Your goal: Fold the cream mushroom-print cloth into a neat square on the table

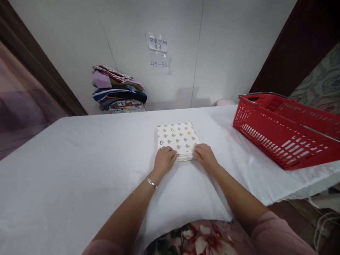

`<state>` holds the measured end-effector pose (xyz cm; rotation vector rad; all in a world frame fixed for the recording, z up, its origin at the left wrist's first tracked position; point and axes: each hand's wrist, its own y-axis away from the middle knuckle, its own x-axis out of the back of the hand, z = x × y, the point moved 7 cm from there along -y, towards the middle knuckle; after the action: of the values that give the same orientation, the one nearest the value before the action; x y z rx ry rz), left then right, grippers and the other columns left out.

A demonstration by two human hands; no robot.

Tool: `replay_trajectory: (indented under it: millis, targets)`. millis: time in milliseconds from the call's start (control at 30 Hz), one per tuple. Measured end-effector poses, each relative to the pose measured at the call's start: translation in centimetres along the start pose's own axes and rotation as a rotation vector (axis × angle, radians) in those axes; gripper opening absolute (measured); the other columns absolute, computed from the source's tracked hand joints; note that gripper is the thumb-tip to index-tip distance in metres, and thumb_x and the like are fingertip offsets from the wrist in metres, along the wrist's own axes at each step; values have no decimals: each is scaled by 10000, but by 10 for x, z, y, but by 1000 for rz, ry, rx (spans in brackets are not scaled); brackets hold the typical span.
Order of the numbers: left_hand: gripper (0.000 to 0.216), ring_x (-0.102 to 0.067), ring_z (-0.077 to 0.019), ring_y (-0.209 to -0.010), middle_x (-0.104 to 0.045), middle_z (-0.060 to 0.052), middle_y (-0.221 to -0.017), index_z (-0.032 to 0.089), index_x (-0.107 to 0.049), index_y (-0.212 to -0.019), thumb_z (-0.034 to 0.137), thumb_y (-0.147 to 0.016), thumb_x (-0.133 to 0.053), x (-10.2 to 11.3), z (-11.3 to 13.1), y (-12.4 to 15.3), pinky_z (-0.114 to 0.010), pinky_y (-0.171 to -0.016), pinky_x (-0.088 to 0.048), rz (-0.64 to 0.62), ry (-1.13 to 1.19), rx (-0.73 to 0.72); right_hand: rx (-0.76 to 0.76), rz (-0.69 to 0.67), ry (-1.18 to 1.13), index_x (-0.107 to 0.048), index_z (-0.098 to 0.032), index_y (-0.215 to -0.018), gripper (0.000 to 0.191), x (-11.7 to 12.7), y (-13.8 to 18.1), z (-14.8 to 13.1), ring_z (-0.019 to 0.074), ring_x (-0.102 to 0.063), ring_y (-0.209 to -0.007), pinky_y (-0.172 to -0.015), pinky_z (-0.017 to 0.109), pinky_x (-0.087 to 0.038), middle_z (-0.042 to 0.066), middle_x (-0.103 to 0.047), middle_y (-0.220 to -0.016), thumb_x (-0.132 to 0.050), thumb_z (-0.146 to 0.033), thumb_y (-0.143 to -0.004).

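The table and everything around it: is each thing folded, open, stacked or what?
Cloth: folded, lying flat.
Left hand: on the cloth's near left corner.
Right hand: on its near right corner.
Basket: upright, open-topped.
Pile: stacked, uneven.
Papers: taped up.
Table: covered in white.
Bracelet: worn.

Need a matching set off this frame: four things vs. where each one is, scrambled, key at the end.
Things
1. folded white cloth with a grey print
2. red perforated plastic basket
3. silver-coloured band bracelet
4. white paper sheet marked 45-50

Places
A. around the wrist of the left hand
B. on the pale wall
C. touched near its front corners by the left hand and the right hand
D. on the right side of the white-cloth-covered table

Pairs: 1-C, 2-D, 3-A, 4-B
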<state>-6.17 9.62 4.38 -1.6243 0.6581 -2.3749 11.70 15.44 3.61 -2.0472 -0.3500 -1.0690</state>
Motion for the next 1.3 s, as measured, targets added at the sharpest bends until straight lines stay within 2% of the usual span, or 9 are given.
replay_trajectory:
  millis: [167, 367, 533, 700, 867, 1100, 1300]
  targets:
    - [252, -498, -172, -798, -593, -28, -801, 206, -653, -764, 278, -904, -457, -2, -4, -2, -331, -746, -378, 7, 35, 60, 19, -5, 0, -629, -220, -994, 188, 0, 1, -3, 235, -513, -971, -827, 383, -379, 74, -619, -1026, -519, -206, -842]
    - [251, -498, -164, -787, -590, -23, -802, 195, -619, -763, 268, -913, -432, 0, -6, -1, -323, -736, -380, 21, 92, 99, 26, 14, -33, -648, -228, -965, 183, -1, 1, -3, 232, -519, -947, -823, 398, -389, 63, -630, -995, -522, -187, -839]
    - [206, -500, -176, -812, -594, -29, -835, 207, -631, -811, 294, -901, -468, 0, 0, 1, -338, -751, -379, 7, 48, 29, 0, 75, -83, -653, -232, -943, 207, 1, 1, 1, 221, -529, -933, -816, 394, -404, 57, -635, -969, -472, -169, -865]
    - [161, -503, -191, -855, -598, -36, -908, 231, -638, -935, 343, -851, -559, -1, 1, 4, -352, -781, -381, -9, 12, -30, 59, 40, -50, -655, -229, -964, 187, 1, 3, -4, 224, -526, -931, -818, 396, -397, 63, -633, -979, -524, -189, -838]
    - [209, -501, -178, -812, -597, -33, -852, 236, -670, -872, 322, -894, -481, -1, -1, 2, -340, -747, -379, -2, 24, 2, 54, 22, -18, -655, -238, -978, 186, 3, 4, -7, 229, -521, -959, -833, 394, -389, 60, -628, -988, -583, -223, -807]
    - [272, -508, -169, -801, -602, -20, -809, 230, -666, -803, 301, -916, -430, -1, -4, 0, -334, -744, -377, 6, 105, 75, 38, 40, -23, -670, -244, -976, 200, -2, 2, -1, 217, -537, -948, -829, 387, -398, 62, -639, -984, -497, -235, -876]
    - [258, -514, -181, -812, -607, -34, -829, 216, -645, -828, 302, -923, -421, -3, -2, 0, -339, -737, -376, 16, 21, 34, 32, 61, -14, -663, -237, -988, 225, -6, 1, 4, 211, -540, -944, -830, 377, -396, 61, -645, -982, -458, -220, -896]
